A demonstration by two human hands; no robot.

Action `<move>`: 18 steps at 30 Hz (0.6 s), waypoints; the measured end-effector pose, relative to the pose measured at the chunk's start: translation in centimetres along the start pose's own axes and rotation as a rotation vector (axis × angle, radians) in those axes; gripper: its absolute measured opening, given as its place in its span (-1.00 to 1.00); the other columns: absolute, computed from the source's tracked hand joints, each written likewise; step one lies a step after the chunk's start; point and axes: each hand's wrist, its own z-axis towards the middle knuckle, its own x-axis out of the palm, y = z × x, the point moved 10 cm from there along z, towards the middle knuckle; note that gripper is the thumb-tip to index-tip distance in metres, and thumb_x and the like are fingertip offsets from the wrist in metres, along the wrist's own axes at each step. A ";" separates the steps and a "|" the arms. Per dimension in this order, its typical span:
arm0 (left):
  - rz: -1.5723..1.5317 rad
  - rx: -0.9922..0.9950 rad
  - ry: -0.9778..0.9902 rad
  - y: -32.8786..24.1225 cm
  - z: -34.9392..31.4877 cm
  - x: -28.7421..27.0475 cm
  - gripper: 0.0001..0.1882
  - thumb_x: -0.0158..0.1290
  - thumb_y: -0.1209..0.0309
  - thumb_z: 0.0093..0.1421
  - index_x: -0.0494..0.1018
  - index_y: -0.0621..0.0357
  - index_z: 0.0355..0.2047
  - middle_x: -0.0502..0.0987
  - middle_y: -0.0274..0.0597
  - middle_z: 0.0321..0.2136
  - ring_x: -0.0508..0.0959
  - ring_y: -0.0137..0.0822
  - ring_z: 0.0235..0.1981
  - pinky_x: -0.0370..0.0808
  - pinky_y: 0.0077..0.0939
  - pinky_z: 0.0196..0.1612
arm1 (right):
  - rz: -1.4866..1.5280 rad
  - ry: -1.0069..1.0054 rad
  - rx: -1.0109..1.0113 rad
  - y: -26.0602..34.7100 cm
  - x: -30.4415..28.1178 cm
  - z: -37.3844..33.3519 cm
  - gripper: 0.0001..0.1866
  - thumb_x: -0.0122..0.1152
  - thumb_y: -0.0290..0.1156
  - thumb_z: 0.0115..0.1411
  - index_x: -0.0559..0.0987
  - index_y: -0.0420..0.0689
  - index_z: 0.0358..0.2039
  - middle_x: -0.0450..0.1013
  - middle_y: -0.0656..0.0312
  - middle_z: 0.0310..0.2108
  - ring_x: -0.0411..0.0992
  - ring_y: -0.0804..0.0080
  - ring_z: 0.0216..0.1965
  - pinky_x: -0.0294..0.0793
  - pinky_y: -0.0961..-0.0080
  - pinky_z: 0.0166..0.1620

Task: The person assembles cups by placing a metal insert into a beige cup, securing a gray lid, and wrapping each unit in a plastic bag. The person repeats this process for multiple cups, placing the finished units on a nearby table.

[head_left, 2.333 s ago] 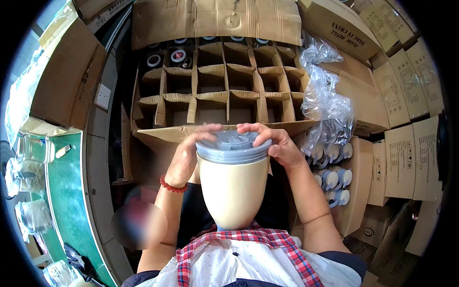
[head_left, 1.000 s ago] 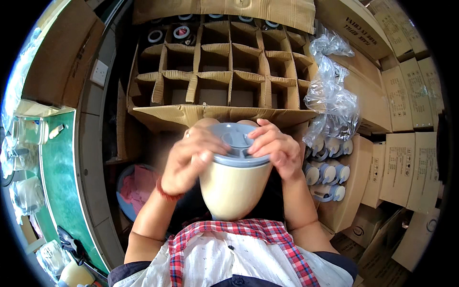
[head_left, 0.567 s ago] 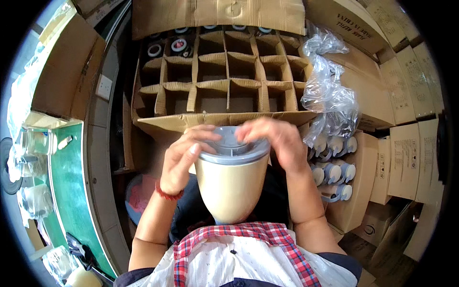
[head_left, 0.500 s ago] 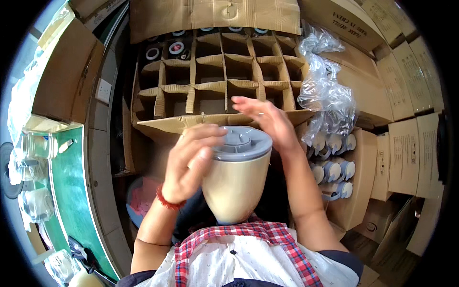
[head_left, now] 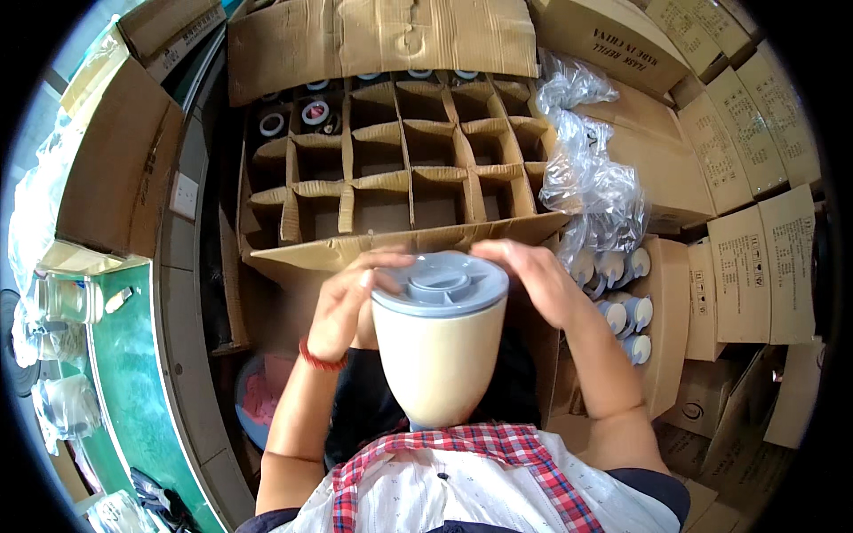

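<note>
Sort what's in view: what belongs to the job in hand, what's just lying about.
In hand:
- cream vessel
- grey-blue lid on it, left hand and right hand at its rim

Apparently just lying about:
- clear plastic wrap
- pink cloth
- divided carton, untouched, possibly related

Person in a white patterned top with plaid trim, dark sleeves and a red bracelet.
The white top (head_left: 409, 493) carries tiny dark flecks and a small dark button (head_left: 442, 475). A red, white and blue plaid band (head_left: 449, 441) borders its far edge and both sides. The dark sleeves (head_left: 653, 491) end above the elbows. The red bracelet (head_left: 322, 357) circles the left wrist; left hand (head_left: 333, 313) and right hand (head_left: 546, 281) are ungloved. The trousers (head_left: 360, 400) are black.
</note>
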 end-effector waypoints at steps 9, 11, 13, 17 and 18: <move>0.667 0.375 0.255 -8.3 1.0 8.2 -0.79 0.13 0.27 0.16 0.64 0.10 -0.33 0.60 -0.17 -0.10 0.37 -0.03 0.19 0.20 -0.03 0.22 | 0.836 0.386 0.148 -4.5 6.7 3.8 -0.29 -0.25 0.07 0.38 0.37 -0.41 0.13 0.40 -0.07 0.10 0.40 0.19 0.09 0.31 0.38 0.21; -0.086 0.247 -0.030 -1.2 -0.9 0.0 -0.65 0.01 0.18 0.28 0.63 0.17 -0.42 0.54 0.06 -0.01 0.12 0.09 0.34 0.10 0.12 0.28 | 0.126 0.168 -0.120 0.5 3.2 0.7 -0.34 -0.23 0.03 0.39 0.38 -0.40 0.11 0.39 -0.12 0.09 0.41 0.07 0.08 0.35 0.35 0.17; -0.198 0.164 0.007 0.2 -0.8 -0.6 -0.59 -0.04 0.16 0.31 0.62 0.21 -0.46 0.52 0.12 0.00 0.08 0.10 0.36 0.09 0.14 0.28 | -0.326 -0.092 -0.417 5.7 1.8 -2.4 -0.38 -0.24 -0.01 0.41 0.42 -0.40 0.03 0.43 -0.20 -0.01 0.41 -0.06 0.05 0.43 0.30 0.08; 0.178 0.072 0.004 -3.4 0.3 1.2 -0.61 -0.05 0.19 0.31 0.59 0.26 -0.40 0.57 0.05 -0.08 0.38 0.05 0.17 0.21 -0.06 0.25 | 0.035 -0.029 -0.107 -1.0 1.1 1.0 -0.38 -0.26 -0.02 0.42 0.49 -0.37 0.01 0.49 -0.16 -0.05 0.47 0.11 0.03 0.43 0.33 0.10; 0.307 0.099 -0.012 -5.8 0.9 3.4 -0.66 -0.03 0.21 0.30 0.58 0.25 -0.35 0.59 0.02 -0.11 0.46 0.00 0.10 0.25 -0.10 0.22 | 0.438 0.032 0.072 -4.2 2.1 3.0 -0.35 -0.30 0.01 0.42 0.46 -0.38 0.06 0.48 -0.12 0.00 0.46 0.20 0.05 0.39 0.34 0.16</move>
